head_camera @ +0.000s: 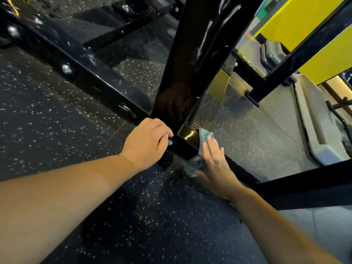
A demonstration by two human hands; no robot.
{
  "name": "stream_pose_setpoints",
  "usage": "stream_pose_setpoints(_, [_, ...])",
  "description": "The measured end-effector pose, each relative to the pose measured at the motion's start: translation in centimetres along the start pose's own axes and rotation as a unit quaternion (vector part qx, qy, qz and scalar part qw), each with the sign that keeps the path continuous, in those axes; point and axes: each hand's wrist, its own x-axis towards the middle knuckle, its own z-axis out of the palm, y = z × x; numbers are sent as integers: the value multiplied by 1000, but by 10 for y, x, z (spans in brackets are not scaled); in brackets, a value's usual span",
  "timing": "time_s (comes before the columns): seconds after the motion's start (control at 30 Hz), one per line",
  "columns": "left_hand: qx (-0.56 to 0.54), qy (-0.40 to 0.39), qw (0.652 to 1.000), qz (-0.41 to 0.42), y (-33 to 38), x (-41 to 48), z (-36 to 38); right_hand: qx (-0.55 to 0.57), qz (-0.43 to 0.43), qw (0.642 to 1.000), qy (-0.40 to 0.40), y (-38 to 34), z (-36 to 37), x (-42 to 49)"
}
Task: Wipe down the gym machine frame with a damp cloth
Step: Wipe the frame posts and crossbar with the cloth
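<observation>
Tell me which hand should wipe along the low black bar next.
Right. The right hand presses the cloth flat on the low bar with straight fingers. The left hand has no cloth; it only rests on the frame by a bolt.

— What sort of place are you in?
— A gym. Beneath me lies black rubber flooring (pixel 47 121) flecked white. A bolted black steel frame (pixel 106 88) runs in from ten o'clock. At one o'clock stands a yellow wall (pixel 297 18), with what look like dark weights (pixel 270 54) below it. At three o'clock there's a grey padded bench (pixel 308 119).
</observation>
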Motion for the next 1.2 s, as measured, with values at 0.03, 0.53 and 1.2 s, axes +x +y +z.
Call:
stream_pose_setpoints(0.03, [7, -3, 1000, 11, -1, 0, 0, -10, 0, 1000, 7, 3, -1, 6])
stream_pose_setpoints(0.53, [69, 14, 993, 98, 9, 1, 13, -94, 89, 984, 121, -56, 7, 99])
stream_pose_setpoints(1.2, [87, -65, 992, -60, 19, 16, -2, 18, 95, 990, 99, -22, -10, 25])
